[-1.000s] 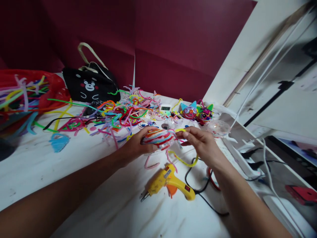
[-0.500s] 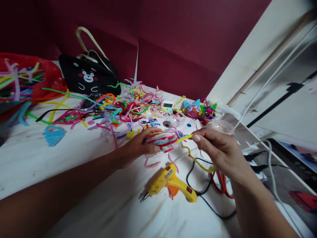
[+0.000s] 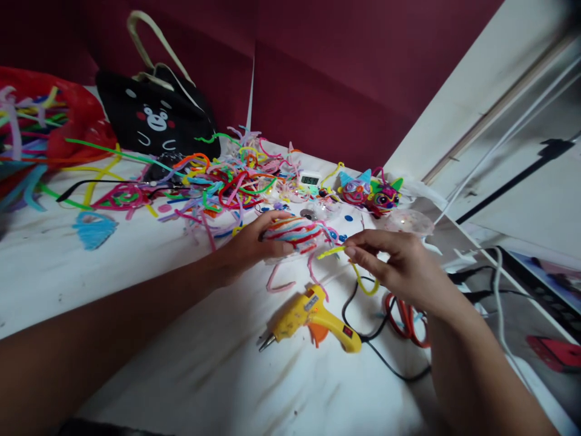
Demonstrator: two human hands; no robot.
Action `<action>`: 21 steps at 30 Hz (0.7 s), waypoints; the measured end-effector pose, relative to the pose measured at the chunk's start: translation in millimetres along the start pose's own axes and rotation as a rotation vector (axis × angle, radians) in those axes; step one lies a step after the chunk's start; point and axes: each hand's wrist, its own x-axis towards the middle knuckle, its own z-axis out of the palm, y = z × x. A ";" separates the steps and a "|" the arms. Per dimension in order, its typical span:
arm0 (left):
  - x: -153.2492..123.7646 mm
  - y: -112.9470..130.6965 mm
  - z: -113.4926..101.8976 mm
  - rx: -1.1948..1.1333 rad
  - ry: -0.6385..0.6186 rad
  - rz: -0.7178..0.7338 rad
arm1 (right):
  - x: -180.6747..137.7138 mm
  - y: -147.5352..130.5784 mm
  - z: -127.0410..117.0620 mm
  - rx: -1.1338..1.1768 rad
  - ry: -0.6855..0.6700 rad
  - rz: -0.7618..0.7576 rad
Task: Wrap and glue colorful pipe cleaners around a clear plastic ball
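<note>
Head view — right hand (image 3: pixel 399 266) lower, pinching yellow stem (image 3: pixel 331 251), left hand (image 3: pixel 252 242) holding ball (image 3: pixel 297 232)

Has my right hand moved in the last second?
Yes: judged against the yellow glue gun, the right hand has drawn slightly rightward, away from the wrapped ball, pinching a yellow pipe cleaner.

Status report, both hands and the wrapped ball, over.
Left hand holds wrapped ball. Right hand pinches yellow pipe cleaner. Glue gun lies nearby, untouched.
</note>
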 end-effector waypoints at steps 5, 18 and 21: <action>3.7 -0.1 -0.4 -0.022 0.082 0.001 | 0.3 2.3 2.2 -0.176 -0.092 -0.044; 10.9 -6.7 -6.6 -0.119 0.146 0.027 | -35.1 -32.7 31.8 -0.325 -0.678 0.191; 11.7 -7.8 -8.3 -0.129 0.122 0.047 | -40.3 -28.4 36.8 -0.261 -0.667 0.225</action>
